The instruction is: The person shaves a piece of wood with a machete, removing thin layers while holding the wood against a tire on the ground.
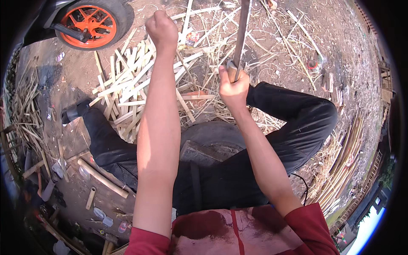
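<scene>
- Bare left forearm (pixel 158 127), nearest the camera, runs straight up-picture; left hand (pixel 162 30) is a tight fist, knuckles up. Can't tell if anything's inside it.
- Right hand (pixel 234 88): fingers wrapped fully round the tan wooden handle of a long, narrow, dark metal blade (pixel 242 34).
- Blade location: above the litter, right of the left fist, well apart from it.
- Long axis: away from the person, up-picture, leaning slightly right. Tip cut off by top edge; can't tell which side is sharp.
- Pale, flat split-bamboo strips (pixel 137 80): heap ahead of the legs, axes crossing every way.
- Dark round rubber tyre (pixel 211 129) between the black-trousered legs (pixel 293 138); dark rough block (pixel 199 153) there too.
- Step (judged): blade held raised, no cut visible. Next move probably calls for a firm handle grip, left fist clear of the edge.
</scene>
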A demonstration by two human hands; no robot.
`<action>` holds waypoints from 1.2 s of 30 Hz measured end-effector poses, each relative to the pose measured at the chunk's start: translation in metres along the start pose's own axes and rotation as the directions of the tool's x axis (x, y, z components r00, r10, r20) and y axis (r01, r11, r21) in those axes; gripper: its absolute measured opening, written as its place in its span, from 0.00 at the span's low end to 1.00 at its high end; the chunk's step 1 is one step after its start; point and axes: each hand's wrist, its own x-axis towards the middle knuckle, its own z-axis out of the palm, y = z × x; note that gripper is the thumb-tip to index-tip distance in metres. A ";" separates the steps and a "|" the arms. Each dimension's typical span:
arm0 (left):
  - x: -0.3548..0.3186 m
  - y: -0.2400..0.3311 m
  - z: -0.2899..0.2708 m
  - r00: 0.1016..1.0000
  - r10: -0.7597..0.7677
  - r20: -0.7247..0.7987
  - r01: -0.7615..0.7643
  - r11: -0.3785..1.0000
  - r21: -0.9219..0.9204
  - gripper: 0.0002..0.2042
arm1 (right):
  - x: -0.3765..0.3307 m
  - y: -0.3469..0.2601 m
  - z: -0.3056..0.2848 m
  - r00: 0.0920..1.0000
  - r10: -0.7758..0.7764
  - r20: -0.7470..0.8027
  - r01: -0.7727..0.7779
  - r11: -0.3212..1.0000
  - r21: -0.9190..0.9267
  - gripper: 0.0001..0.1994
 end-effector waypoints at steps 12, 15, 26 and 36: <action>-0.009 0.002 -0.021 0.995 0.062 -0.082 -0.052 0.991 0.121 0.21 | -0.071 0.071 -0.008 0.681 0.683 0.263 -0.185 0.508 -0.841 0.18; -0.002 -0.007 -0.025 0.991 0.097 -0.091 -0.096 0.995 0.013 0.17 | -0.059 0.069 -0.016 0.620 0.718 0.317 -0.217 0.545 -0.810 0.20; -0.035 0.012 0.023 0.983 0.173 0.067 -0.178 0.982 0.067 0.20 | -0.032 0.036 0.008 0.234 0.832 0.503 -0.928 0.345 -0.139 0.11; -0.030 -0.020 0.037 0.953 0.196 0.230 -0.210 0.977 0.034 0.17 | -0.025 0.019 0.004 0.238 0.830 0.504 -0.966 0.258 0.031 0.07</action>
